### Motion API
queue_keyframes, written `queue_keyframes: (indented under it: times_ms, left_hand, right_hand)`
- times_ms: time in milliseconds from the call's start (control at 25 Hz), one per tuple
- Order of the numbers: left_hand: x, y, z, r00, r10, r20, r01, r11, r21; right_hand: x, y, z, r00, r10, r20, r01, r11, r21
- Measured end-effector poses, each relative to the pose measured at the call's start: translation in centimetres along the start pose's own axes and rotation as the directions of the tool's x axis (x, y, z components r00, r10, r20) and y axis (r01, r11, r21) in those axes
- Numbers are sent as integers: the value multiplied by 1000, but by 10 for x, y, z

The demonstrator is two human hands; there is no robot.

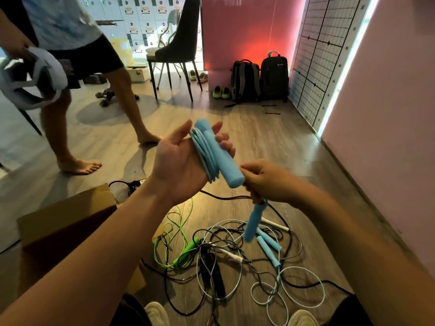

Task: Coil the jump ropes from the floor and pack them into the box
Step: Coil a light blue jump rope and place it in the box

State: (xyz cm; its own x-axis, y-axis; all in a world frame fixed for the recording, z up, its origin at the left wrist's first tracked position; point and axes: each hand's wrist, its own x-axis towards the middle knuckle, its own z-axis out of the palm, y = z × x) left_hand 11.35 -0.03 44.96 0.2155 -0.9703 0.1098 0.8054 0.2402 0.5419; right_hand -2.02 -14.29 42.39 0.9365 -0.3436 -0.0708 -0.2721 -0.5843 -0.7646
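Observation:
My left hand holds a light blue jump rope, its cord looped several times over the palm and one thick handle lying across my curled fingers. My right hand pinches the free end of that rope just below the handle's end, and the second blue handle dangles beneath it. On the floor below lies a tangle of ropes: a green one, a black one, a white-handled one and another blue pair. The brown cardboard box stands open at my lower left.
A barefoot person stands at the far left holding a pale bundle. A dark chair, two backpacks and shoes stand at the back by the red wall. A pink wall runs along the right. A black power cable crosses the wooden floor.

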Motion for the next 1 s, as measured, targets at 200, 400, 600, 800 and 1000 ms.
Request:
queue_keyframes:
  times_ms: [200,400,600,800,1000]
  left_hand:
    - [9,0,-4,917,273,-289,-244,961,133]
    - [17,-1,-12,780,514,-357,-288,802,524]
    - [19,-5,-31,853,445,-272,112,353,929]
    - [16,-8,-18,791,127,-599,386,656,649]
    - [0,5,-14,846,-412,-339,530,580,619]
  right_hand:
    - [-4,-9,9,990,58,127,-38,987,-154]
    - [-11,-18,8,977,-18,214,1,997,83]
    - [-16,-14,-1,991,-103,84,102,995,18]
    - [-20,-16,-3,956,-271,-112,274,962,11]
    - [-15,-18,2,907,-385,-171,383,923,-46]
